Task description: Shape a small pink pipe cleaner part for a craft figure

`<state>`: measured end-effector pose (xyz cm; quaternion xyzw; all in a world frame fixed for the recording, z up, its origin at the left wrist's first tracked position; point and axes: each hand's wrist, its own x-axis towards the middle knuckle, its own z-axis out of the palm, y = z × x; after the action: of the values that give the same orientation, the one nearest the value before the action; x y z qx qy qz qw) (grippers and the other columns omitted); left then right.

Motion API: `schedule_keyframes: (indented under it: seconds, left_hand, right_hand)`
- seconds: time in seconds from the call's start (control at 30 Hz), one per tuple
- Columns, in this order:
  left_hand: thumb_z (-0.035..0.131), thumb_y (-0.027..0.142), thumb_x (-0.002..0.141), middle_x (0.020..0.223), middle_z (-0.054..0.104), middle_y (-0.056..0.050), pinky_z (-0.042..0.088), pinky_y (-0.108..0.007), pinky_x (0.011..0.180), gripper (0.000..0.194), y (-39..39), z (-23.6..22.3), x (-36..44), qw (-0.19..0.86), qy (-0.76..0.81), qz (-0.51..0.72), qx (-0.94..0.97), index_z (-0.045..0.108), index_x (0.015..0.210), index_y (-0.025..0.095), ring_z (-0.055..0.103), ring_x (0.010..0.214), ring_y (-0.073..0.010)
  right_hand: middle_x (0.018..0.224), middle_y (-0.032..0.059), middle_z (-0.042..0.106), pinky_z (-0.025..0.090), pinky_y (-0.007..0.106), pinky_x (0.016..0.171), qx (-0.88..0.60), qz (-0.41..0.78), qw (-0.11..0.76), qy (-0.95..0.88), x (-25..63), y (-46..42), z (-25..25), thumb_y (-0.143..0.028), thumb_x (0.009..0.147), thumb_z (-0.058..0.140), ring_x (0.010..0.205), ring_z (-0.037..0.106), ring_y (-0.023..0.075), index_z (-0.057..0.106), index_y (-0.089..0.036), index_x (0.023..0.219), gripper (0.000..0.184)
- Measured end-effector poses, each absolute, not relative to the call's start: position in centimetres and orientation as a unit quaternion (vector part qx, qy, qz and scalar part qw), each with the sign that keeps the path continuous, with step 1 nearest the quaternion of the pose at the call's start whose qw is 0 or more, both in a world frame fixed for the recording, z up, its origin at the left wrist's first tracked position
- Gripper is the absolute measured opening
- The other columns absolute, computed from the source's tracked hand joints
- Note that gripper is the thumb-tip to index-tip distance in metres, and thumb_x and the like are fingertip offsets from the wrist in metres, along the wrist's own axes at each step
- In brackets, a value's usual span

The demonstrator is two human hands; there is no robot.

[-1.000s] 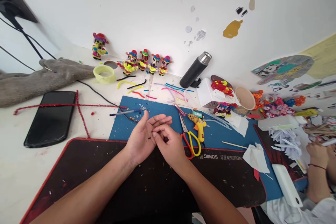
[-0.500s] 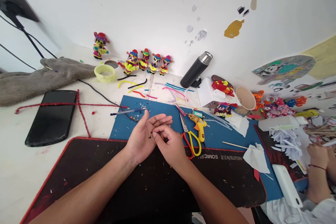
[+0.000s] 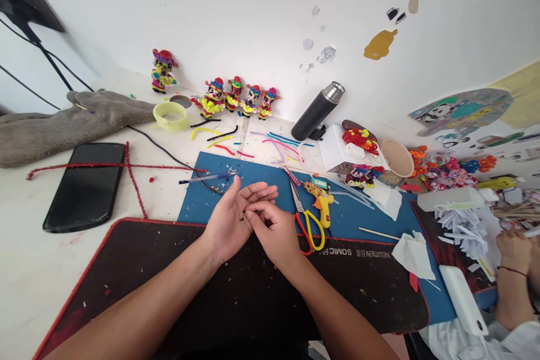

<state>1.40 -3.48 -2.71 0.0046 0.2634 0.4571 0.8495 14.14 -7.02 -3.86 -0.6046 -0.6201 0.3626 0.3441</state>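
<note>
Palm up, my left hand [image 3: 230, 219] is open above the black mat [image 3: 202, 292], its fingers stretched to the right. A tiny dark piece [image 3: 242, 217] shows on its palm, too small to name. My right hand [image 3: 274, 230] has thumb and forefinger pinched together over that palm, and whatever sits between the tips is hidden. Just right of it lie scissors [image 3: 312, 230] with red and yellow handles and a yellow glue gun [image 3: 324, 208]. A blue pen [image 3: 206, 178] rests beyond my left thumb.
Pipe-cleaner figures [image 3: 213, 100] stand along the wall by a roll of yellow tape [image 3: 171, 117]. Cut pipe-cleaner pieces [image 3: 221, 135] lie before them. A black flask [image 3: 318, 111] leans farther right. At left is a phone [image 3: 86, 191]; a co-worker's hand [image 3: 514, 250] is at far right.
Both hands keep nearly the same pose, the right fingertips still pinched over the left palm. The view has shifted slightly, so the background sits a little further right.
</note>
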Motion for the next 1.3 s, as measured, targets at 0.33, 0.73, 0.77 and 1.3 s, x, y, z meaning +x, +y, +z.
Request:
schedule_keyframes:
  seconds: [0.33,0.73,0.77,1.3]
  left_hand:
    - [0.042,0.053,0.109,0.117,0.079,-0.019,0.054,-0.04,0.104,0.057,-3.54,-2.12,1.27,0.85,0.276,0.45,-0.007,0.078,0.095,0.012,0.07,0.12,-0.0312]
    - [0.039,0.053,0.109,0.115,0.08,-0.017,0.057,-0.038,0.099,0.058,-3.44,-2.04,1.31,0.853,0.273,0.444,-0.007,0.078,0.095,0.012,0.071,0.12,-0.0305]
    - [0.039,0.053,0.109,0.115,0.08,-0.017,0.057,-0.039,0.099,0.059,-3.42,-2.07,1.3,0.854,0.272,0.444,-0.009,0.078,0.095,0.012,0.071,0.12,-0.0304]
    - [0.04,0.054,0.109,0.118,0.08,-0.018,0.056,-0.04,0.102,0.059,-3.49,-2.49,1.43,0.856,0.27,0.44,-0.01,0.079,0.096,0.011,0.071,0.118,-0.0304]
  right_hand:
    - [0.059,-0.0052,0.057,0.038,0.027,0.054,-0.607,0.381,0.356,-0.6,13.9,-6.94,-3.86,-0.034,0.094,0.066,0.052,0.049,0.0131,0.073,-0.022,0.092,0.014]
    - [0.067,-0.0015,0.068,0.044,0.027,0.057,-0.6,0.38,0.372,-0.598,14.1,-7.23,-4.19,-0.034,0.097,0.064,0.057,0.059,0.0152,0.072,-0.021,0.096,0.015]
    - [0.067,-0.0013,0.068,0.044,0.027,0.057,-0.599,0.379,0.375,-0.598,14.12,-7.24,-4.21,-0.034,0.097,0.064,0.057,0.059,0.0153,0.072,-0.021,0.097,0.015]
    - [0.062,-0.0038,0.062,0.04,0.027,0.056,-0.6,0.389,0.351,-0.604,14.28,-7.17,-3.98,-0.034,0.095,0.065,0.054,0.052,0.0138,0.071,-0.022,0.094,0.014]
